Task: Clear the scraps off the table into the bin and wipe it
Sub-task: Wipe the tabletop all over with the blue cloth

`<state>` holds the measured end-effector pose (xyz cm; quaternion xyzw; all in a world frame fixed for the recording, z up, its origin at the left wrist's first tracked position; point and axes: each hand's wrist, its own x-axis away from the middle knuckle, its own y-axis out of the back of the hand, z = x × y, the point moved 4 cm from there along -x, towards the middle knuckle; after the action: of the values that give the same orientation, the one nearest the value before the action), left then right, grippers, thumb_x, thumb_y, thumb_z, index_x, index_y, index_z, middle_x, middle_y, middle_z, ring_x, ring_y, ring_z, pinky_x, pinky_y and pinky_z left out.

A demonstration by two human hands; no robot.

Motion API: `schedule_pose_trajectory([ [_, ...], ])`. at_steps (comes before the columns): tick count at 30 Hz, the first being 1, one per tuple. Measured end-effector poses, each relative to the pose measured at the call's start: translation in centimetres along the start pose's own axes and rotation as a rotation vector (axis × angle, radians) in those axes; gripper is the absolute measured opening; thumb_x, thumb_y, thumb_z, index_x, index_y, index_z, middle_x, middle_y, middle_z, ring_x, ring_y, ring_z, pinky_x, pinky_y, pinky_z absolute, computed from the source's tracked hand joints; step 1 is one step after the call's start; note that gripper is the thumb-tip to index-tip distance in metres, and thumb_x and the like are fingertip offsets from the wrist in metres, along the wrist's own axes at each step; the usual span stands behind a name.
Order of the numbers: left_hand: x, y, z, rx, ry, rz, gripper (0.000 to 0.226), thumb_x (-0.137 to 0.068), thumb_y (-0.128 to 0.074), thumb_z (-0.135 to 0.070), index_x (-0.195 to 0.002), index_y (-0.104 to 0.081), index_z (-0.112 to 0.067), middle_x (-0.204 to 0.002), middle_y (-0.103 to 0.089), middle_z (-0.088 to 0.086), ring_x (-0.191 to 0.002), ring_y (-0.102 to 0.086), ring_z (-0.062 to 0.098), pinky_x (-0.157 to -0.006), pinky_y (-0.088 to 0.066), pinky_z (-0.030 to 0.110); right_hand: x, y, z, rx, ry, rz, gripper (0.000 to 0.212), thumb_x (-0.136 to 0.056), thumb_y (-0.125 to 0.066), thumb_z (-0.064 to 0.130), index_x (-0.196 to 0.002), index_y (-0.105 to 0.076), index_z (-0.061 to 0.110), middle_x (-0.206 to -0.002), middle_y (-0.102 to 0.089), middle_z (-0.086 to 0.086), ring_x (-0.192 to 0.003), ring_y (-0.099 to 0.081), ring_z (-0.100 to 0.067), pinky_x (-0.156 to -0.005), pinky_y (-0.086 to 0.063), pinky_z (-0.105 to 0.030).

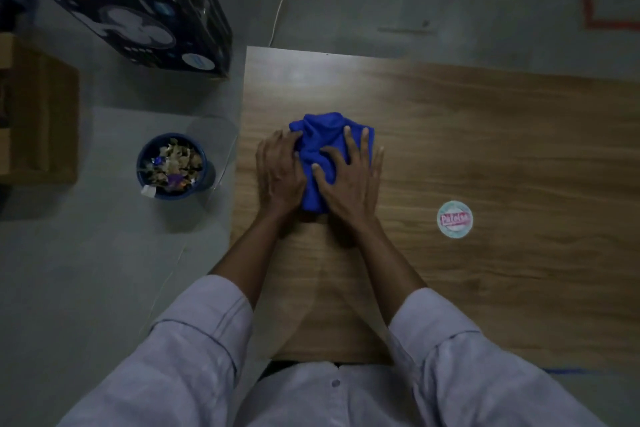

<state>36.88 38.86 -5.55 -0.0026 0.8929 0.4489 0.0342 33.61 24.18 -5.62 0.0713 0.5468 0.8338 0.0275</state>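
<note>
Scrap clearance appears complete: the scraps lie in the bin on the floor left of the table, and only a round printed disc remains on the tabletop. Wiping is in hand and most of the surface looks still to be covered. The right hand presses flat, fingers spread, on the bunched blue cloth near the table's left edge; the left hand lies against its left side, fingertips hidden in the folds, so its grip cannot be told

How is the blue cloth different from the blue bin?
The cloth lies bunched on the table, gripped by the left hand and pressed by the right hand; the bin stands on the floor, untouched. The cloth is bright blue and crumpled; the bin is darker, round and full of scraps. Both are blue.
</note>
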Motion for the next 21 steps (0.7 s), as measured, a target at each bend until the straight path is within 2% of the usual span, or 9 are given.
schedule_pose_trajectory([
  [2, -2.0, -0.4, 1.0, -0.14, -0.017, -0.01, 0.051, -0.1, -0.044, -0.021, -0.15, -0.045, -0.014, -0.156, -0.044, 0.01, -0.149, -0.034, 0.03, -0.123, -0.016, 0.044, -2.4, -0.4, 0.2, -0.037, -0.054, -0.006, 0.044, -0.082, -0.053, 0.045, -0.117, -0.061, 0.02, -0.166, -0.028, -0.007, -0.157, -0.006, -0.033, -0.124, -0.008, -0.059],
  [4, -3.2, -0.8, 2.0, -0.256, 0.041, 0.017, 0.057, -0.105, -0.038, -0.03, -0.16, -0.027, -0.02, -0.167, -0.024, 0.004, -0.156, -0.016, 0.026, -0.126, -0.011, 0.045, -4.4, -0.5, 0.6, -0.016, -0.116, -0.025, 0.049, -0.077, -0.049, 0.036, -0.118, -0.056, 0.011, -0.166, -0.025, -0.01, -0.157, -0.004, -0.036, -0.124, -0.009, -0.061],
  [7, -3.5, -1.2, 2.2, -0.354, 0.077, 0.058, 0.061, -0.107, -0.03, -0.035, -0.163, -0.013, -0.018, -0.171, -0.008, 0.005, -0.158, -0.003, 0.027, -0.127, -0.008, 0.049, -6.9, -0.2, 0.8, -0.003, -0.12, -0.062, 0.076, -0.078, -0.041, 0.04, -0.151, -0.04, 0.016, -0.17, -0.015, -0.005, -0.158, -0.002, -0.033, -0.125, -0.006, -0.059],
  [9, -3.6, -1.3, 2.0, -0.364, 0.064, 0.071, 0.06, -0.107, -0.028, -0.034, -0.163, -0.012, -0.018, -0.171, -0.006, 0.006, -0.158, -0.002, 0.029, -0.127, -0.007, 0.05, -8.8, -0.5, 1.2, 0.062, -0.062, -0.04, 0.077, -0.088, -0.04, 0.048, -0.161, -0.026, 0.027, -0.171, -0.011, -0.004, -0.158, -0.001, -0.033, -0.124, -0.007, -0.06],
  [13, -3.9, -1.2, 2.2, -0.389, 0.106, 0.083, 0.059, -0.107, -0.023, -0.032, -0.163, -0.012, -0.014, -0.171, -0.007, 0.006, -0.158, -0.002, 0.027, -0.127, -0.008, 0.049, -9.5, -1.7, 2.9, 0.105, 0.024, 0.011, 0.07, -0.099, -0.034, 0.068, -0.161, -0.024, 0.035, -0.171, -0.009, -0.001, -0.158, 0.004, -0.031, -0.125, -0.001, -0.056],
  [16, -3.9, -1.0, 1.8, -0.346, 0.085, 0.113, 0.064, -0.102, -0.026, -0.036, -0.162, -0.017, -0.014, -0.17, -0.008, 0.007, -0.157, -0.005, 0.03, -0.127, -0.007, 0.05, -5.4, -1.6, 1.9, 0.121, 0.102, -0.002, 0.066, -0.101, -0.042, 0.06, -0.16, -0.028, 0.034, -0.171, -0.013, -0.002, -0.158, 0.0, -0.033, -0.125, -0.007, -0.058],
  [18, -3.9, -1.1, 1.6, -0.363, 0.079, 0.118, 0.061, -0.105, -0.028, -0.032, -0.162, -0.018, -0.017, -0.171, -0.008, 0.006, -0.157, -0.004, 0.03, -0.127, -0.008, 0.05, -3.8, -1.3, -0.1, 0.149, 0.067, -0.007, 0.066, -0.1, -0.044, 0.059, -0.159, -0.029, 0.035, -0.171, -0.014, -0.001, -0.158, -0.001, -0.033, -0.125, -0.008, -0.057],
  [21, -3.9, -1.5, 1.6, -0.401, 0.095, 0.101, 0.059, -0.107, -0.03, -0.027, -0.163, -0.014, -0.018, -0.171, -0.005, 0.005, -0.158, 0.0, 0.028, -0.126, -0.008, 0.05, -6.9, -0.7, -1.7, 0.187, -0.049, -0.069, 0.066, -0.098, -0.044, 0.059, -0.158, -0.032, 0.036, -0.169, -0.019, -0.001, -0.158, -0.008, -0.032, -0.125, -0.01, -0.057],
])
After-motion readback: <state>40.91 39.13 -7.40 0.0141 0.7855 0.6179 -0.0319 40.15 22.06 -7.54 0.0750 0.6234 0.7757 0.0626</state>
